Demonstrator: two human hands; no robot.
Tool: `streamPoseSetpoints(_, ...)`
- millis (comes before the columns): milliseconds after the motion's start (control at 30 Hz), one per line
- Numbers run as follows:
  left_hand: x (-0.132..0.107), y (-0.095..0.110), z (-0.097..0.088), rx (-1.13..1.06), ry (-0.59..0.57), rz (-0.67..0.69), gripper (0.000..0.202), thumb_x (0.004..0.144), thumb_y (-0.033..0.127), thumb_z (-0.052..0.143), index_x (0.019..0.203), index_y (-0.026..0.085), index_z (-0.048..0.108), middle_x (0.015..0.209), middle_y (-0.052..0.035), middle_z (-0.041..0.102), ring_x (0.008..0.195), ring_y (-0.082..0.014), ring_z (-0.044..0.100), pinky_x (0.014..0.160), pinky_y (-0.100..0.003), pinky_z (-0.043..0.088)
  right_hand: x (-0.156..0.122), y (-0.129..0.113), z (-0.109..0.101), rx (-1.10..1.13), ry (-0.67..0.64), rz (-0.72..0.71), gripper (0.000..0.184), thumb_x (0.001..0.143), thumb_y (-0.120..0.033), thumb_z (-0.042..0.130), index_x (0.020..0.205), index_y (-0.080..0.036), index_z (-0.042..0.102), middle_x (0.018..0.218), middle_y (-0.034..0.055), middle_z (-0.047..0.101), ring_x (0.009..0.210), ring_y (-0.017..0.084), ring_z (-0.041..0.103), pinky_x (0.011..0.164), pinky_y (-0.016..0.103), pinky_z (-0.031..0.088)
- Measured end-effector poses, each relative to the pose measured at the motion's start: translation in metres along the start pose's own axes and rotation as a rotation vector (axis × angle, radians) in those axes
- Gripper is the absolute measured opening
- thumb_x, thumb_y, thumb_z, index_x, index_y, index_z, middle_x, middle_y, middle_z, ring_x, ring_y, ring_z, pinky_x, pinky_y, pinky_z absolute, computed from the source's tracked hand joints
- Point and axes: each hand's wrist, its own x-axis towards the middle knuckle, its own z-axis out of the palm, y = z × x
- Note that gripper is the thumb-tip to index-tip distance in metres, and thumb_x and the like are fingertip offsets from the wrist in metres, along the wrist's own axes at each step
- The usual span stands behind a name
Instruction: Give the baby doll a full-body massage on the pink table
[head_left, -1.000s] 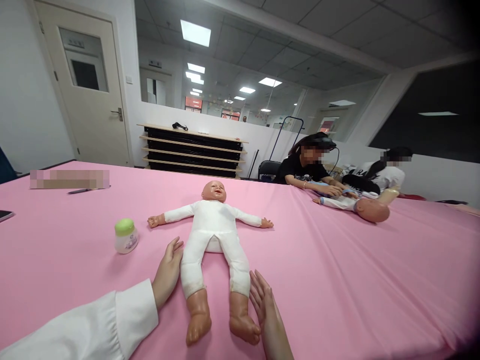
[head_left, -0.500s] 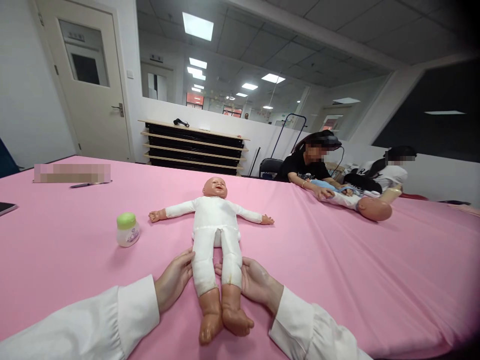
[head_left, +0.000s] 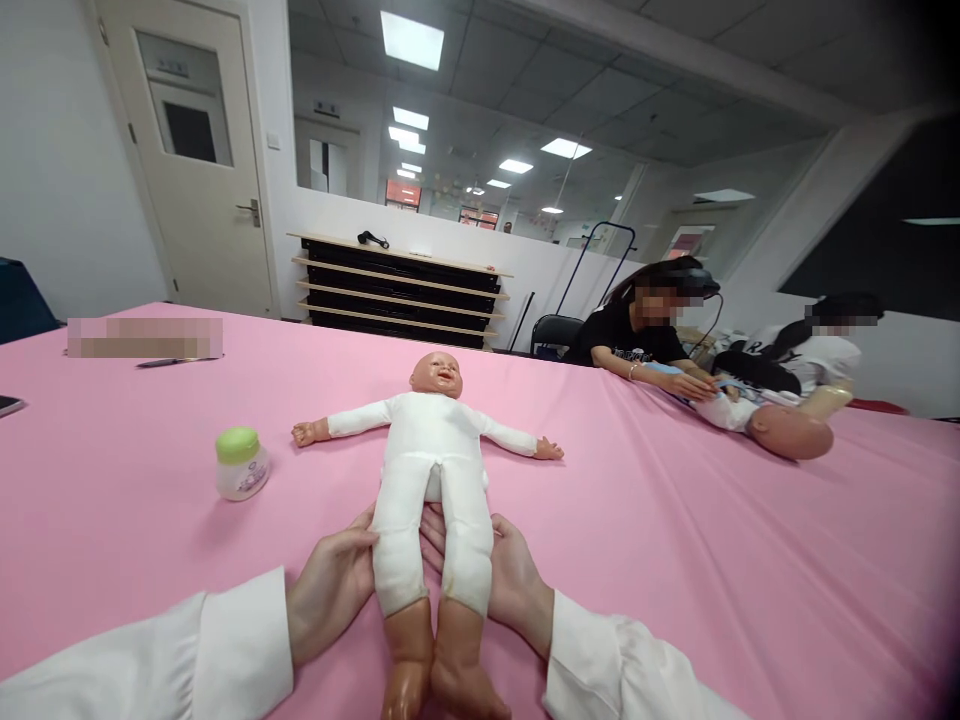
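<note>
A baby doll [head_left: 435,425] with a white cloth body lies on its back on the pink-covered table, head away from me and arms spread wide. My left hand [head_left: 341,575] grips the outer side of its leg on the left, the thumb at the edge and the other fingers hidden underneath. Under the leg on the right, my right hand [head_left: 514,575] is cupped, with its fingertips showing in the gap between the legs. The doll's bare plastic feet [head_left: 461,675] point toward me. To the left of the doll stands a jar [head_left: 241,465] with a green lid.
A pen [head_left: 176,361] and a blurred-out flat item lie at the back left of the pink cloth [head_left: 637,590]. Part of a dark device [head_left: 10,405] shows at the left edge. Across the table, a person in black [head_left: 637,335] handles another doll [head_left: 787,430]; another person sits beside them.
The doll's legs appear nearer and slightly raised, with my hands reaching further underneath them. The view has shifted a little. The person opposite has moved their hands on the other doll.
</note>
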Motion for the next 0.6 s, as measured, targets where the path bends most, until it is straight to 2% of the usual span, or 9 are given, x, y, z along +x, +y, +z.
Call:
streamPoseSetpoints(167,-0.001,-0.008,-0.007,-0.041,0.007,-0.095,0.063,0.072,0.009,0.048,0.135,0.015,0.043,0.117,-0.0099,0.061,0.110,-0.0272,0.054,0.097,-0.040,0.038,-0.004,0.003,0.008,0.039,-0.004,0.007,0.056,0.066,-0.024,0.043,0.119,-0.008,0.054,0.131,0.0108,0.051,0.129,0.018,0.040,0.109,0.033,0.028)
streamPoseSetpoints(433,-0.001,-0.008,-0.007,-0.079,-0.073,-0.193,0.059,0.077,0.014,0.045,0.136,0.014,0.041,0.116,-0.0119,0.061,0.105,-0.0284,0.056,0.094,-0.044,0.037,-0.010,0.001,0.001,0.191,0.115,0.107,0.041,0.081,-0.034,0.050,0.116,-0.014,0.057,0.129,0.0072,0.054,0.125,0.015,0.043,0.103,0.029,0.034)
streamPoseSetpoints(600,0.004,-0.003,-0.009,-0.069,-0.124,-0.279,0.057,0.079,0.013,0.044,0.136,0.015,0.042,0.116,-0.0114,0.061,0.107,-0.0276,0.055,0.094,-0.042,0.036,-0.007,0.002,-0.001,0.197,0.170,0.172,0.035,0.083,-0.031,0.053,0.113,-0.015,0.060,0.126,0.0058,0.056,0.114,0.013,0.052,0.095,0.025,0.041)
